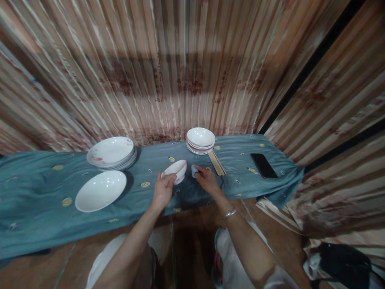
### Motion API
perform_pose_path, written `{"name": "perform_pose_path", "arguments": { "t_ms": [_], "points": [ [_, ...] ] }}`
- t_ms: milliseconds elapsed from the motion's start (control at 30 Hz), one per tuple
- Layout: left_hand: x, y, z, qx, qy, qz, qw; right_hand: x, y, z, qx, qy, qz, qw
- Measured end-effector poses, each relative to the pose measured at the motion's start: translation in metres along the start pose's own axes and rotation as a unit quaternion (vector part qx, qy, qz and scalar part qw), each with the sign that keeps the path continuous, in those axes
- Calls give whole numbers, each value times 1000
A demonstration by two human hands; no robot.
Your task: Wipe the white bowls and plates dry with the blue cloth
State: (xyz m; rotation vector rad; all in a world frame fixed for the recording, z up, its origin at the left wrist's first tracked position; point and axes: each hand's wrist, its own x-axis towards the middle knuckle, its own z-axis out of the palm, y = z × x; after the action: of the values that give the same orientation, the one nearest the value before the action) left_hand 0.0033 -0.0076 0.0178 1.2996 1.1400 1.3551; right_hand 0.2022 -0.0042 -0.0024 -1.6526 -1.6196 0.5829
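Observation:
My left hand (pixel 164 188) grips a small white bowl (pixel 179 175) with a red rim line, tilted on its side just above the cloth-covered table. To its right, my right hand (pixel 207 179) pinches a small crumpled pale-blue cloth (pixel 194 171); a gap separates it from the bowl. Behind both hands stands a stack of white bowls (pixel 201 138), some with red rims. A bundle of wooden chopsticks (pixel 217 163) lies beside that stack, close to my right hand.
At the left sit a stack of floral plates (pixel 111 151) and a large white dish (pixel 101 192). A black phone (pixel 264 165) lies on the right of the teal tablecloth (pixel 162 158). Pleated curtains (pixel 186 72) hang right behind the table. A black bag (pixel 344 265) rests at lower right.

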Motion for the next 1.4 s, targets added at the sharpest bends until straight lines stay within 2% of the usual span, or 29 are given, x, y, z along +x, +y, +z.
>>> {"name": "perform_pose_path", "arguments": {
  "t_ms": [100, 167, 300, 400, 533, 600, 733, 900, 1100, 1233, 1400],
  "points": [
    [-1, 10, 0, -97, 35, -96, 990, 2, 1, 0, 61, 36, -2, 997],
    [-3, 14, 1, -174, 41, -137, 974, 5, 0, -1, 116, 57, 5, 992],
    [-4, 18, 5, -277, 51, -191, 940, 10, -5, -8, 233, 92, 32, 968],
    [-2, 18, 7, -301, 62, -209, 928, 10, -18, -10, 267, 102, 2, 958],
    [2, 16, 8, -313, 53, -202, 926, -3, -47, 1, 199, 69, -126, 969],
    [3, 13, 8, -318, 54, -194, 927, -12, -63, 11, 110, 45, -195, 974],
    [4, 8, 9, -320, 68, -165, 930, -23, -79, 27, -45, 0, -243, 969],
    [4, 8, 13, -319, 65, -169, 930, -12, -72, 29, -54, 33, -203, 977],
    [3, 11, 15, -313, 74, -168, 932, 16, -48, 26, 93, 58, -165, 980],
    [4, 4, 12, -317, 95, -166, 929, 30, -31, 30, 190, 60, -108, 974],
    [5, 0, 8, -329, 108, -191, 919, 35, -15, 43, 256, 54, -22, 965]
  ]
}}
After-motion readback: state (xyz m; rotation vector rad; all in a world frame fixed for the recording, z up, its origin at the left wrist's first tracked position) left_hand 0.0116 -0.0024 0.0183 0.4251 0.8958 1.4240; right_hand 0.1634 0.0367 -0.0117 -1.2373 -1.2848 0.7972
